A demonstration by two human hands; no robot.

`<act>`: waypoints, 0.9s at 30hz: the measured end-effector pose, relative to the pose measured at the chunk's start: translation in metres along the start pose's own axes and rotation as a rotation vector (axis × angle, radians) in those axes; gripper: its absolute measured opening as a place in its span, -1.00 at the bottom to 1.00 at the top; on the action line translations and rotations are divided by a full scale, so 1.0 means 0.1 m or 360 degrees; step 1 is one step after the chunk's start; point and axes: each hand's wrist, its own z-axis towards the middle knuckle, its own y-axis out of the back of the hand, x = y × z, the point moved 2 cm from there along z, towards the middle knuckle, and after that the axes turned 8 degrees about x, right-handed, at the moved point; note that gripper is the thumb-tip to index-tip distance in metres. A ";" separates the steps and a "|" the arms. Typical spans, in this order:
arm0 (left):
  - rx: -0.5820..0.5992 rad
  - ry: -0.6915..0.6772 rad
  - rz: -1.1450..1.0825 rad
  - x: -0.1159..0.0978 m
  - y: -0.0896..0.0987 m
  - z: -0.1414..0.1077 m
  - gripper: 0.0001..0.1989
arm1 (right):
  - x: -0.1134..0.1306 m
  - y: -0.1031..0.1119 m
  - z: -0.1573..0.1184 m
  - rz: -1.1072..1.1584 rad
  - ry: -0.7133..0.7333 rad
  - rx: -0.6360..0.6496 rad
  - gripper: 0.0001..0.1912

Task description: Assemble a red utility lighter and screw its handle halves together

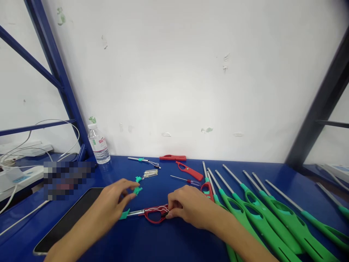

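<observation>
a person's two bare hands met over a blue table (163,243), the right hand (188,205) pinching thumb and fingers at the right end of an open red handle (156,209), beside a small black part (165,214). the handle lay between the hands, white wires (162,207) running along it and a metal tube (136,213) reaching left to a teal tip (124,214). the left hand (116,200) was curled, thumb and forefinger at the nearer of two teal clips (138,190) (whether they gripped it, one could not tell). farther back lay clear cases (150,173), a loose metal rod (135,159) and two more red handles (192,171), one against the white wall (174,91); a screwdriver (193,182) rested near the other. at right, green lighters (275,222) were fanned out, a red lighter (210,193) beside them. at left, a dark-screened device (79,211) lay by the forearm, and a water bottle (99,149) stood upright near a blue post (62,83).
</observation>
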 end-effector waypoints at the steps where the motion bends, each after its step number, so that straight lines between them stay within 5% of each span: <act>1: -0.0020 -0.0034 -0.0067 -0.11 -0.05 -0.08 -0.69 | 0.00 0.00 0.00 -0.0005 -0.0004 0.0002 -0.87; 8: -0.0079 -0.0237 -0.0361 -0.56 -0.41 -0.28 -0.74 | 0.03 0.01 -0.02 0.0002 -0.0011 0.0012 -0.90; 22: -0.0007 -0.0304 -0.0411 -0.59 -0.46 -0.27 -0.56 | -0.01 0.02 -0.04 0.0021 0.0018 -0.0024 -0.90; 27: 0.0004 -0.0224 -0.0285 -0.65 -0.45 -0.34 -0.65 | -0.06 -0.01 -0.01 0.0030 0.0035 -0.0026 -0.90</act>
